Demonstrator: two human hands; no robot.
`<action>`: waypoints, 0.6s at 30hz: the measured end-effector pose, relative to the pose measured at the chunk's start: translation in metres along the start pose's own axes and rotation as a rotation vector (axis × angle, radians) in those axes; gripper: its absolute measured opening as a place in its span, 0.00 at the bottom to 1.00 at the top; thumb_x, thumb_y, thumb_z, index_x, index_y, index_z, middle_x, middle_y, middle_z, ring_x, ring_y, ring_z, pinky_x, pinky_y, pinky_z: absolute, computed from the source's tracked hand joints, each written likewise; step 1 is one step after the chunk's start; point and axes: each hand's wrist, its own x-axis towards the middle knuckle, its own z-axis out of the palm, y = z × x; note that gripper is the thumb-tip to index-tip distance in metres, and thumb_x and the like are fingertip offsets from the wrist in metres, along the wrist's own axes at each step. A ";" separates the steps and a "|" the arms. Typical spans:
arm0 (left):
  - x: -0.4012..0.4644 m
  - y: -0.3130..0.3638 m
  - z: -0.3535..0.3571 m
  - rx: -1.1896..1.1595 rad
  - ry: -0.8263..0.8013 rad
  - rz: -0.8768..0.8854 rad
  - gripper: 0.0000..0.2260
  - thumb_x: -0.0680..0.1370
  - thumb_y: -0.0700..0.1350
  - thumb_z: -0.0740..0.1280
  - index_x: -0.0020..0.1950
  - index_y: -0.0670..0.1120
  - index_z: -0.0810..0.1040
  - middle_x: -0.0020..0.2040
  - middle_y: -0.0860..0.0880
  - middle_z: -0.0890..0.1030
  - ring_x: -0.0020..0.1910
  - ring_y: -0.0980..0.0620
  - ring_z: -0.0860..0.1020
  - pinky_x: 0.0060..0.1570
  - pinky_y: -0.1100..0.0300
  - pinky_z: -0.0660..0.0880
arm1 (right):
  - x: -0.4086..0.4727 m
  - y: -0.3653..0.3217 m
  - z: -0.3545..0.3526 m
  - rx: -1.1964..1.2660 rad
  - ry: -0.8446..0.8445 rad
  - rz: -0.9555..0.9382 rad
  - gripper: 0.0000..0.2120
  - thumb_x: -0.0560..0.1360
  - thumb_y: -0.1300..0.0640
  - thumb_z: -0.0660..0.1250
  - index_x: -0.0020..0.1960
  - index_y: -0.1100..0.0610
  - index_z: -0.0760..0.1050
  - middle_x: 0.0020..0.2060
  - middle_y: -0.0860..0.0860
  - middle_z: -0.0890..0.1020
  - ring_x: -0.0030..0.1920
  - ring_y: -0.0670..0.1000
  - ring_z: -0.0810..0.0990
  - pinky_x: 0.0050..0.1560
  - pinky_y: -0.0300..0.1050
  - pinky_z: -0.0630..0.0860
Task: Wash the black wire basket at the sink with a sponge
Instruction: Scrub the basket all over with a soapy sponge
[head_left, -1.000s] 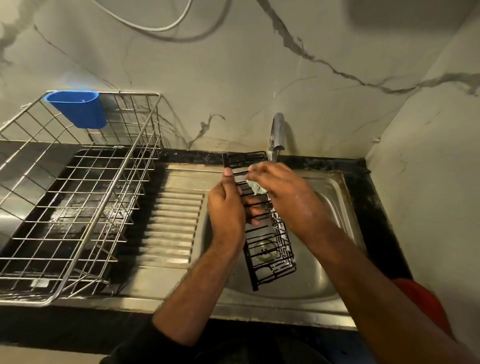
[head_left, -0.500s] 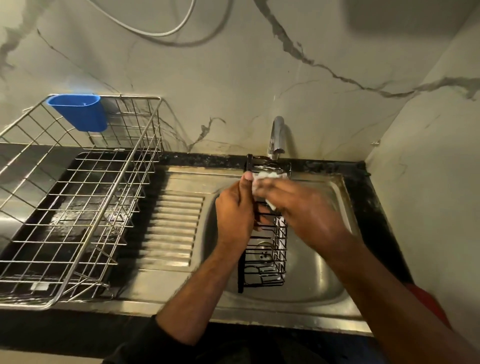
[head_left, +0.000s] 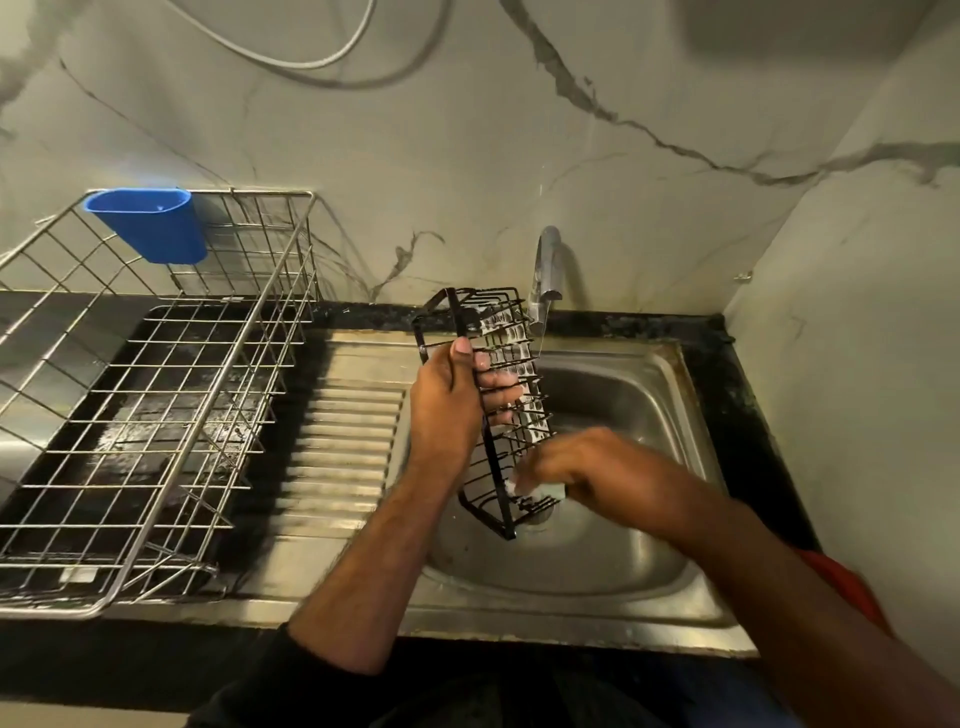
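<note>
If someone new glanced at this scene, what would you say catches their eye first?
Probably the black wire basket tilted over the sink, gripped by the left hand while the right hand rubs a sponge at its lower end. Next, the blue cup hung on the steel rack at left.

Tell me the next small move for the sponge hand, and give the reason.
Probably draw the sponge back up along the wires. The right hand holds it at the low end of the black wire basket, which the left hand grips tilted over the sink, so the upper wires seem next.
</note>
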 end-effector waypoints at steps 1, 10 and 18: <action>-0.001 0.000 0.000 -0.006 0.003 -0.002 0.16 0.85 0.56 0.56 0.47 0.47 0.74 0.45 0.38 0.86 0.43 0.36 0.86 0.45 0.42 0.82 | 0.005 0.000 -0.008 -0.022 0.038 0.008 0.18 0.74 0.66 0.67 0.57 0.47 0.81 0.56 0.45 0.83 0.55 0.44 0.80 0.55 0.46 0.78; -0.015 0.006 0.009 0.037 -0.175 -0.076 0.15 0.87 0.53 0.54 0.50 0.44 0.73 0.45 0.40 0.87 0.44 0.40 0.87 0.43 0.46 0.83 | 0.049 0.001 -0.065 -0.133 0.670 0.077 0.18 0.71 0.72 0.70 0.56 0.56 0.81 0.57 0.51 0.82 0.57 0.48 0.79 0.61 0.45 0.77; 0.000 0.014 -0.002 -0.014 0.054 -0.031 0.16 0.87 0.52 0.54 0.46 0.46 0.73 0.37 0.45 0.84 0.36 0.44 0.85 0.32 0.55 0.80 | 0.017 -0.025 -0.016 -0.068 0.078 -0.080 0.14 0.76 0.63 0.64 0.58 0.53 0.81 0.57 0.50 0.81 0.57 0.51 0.78 0.55 0.44 0.76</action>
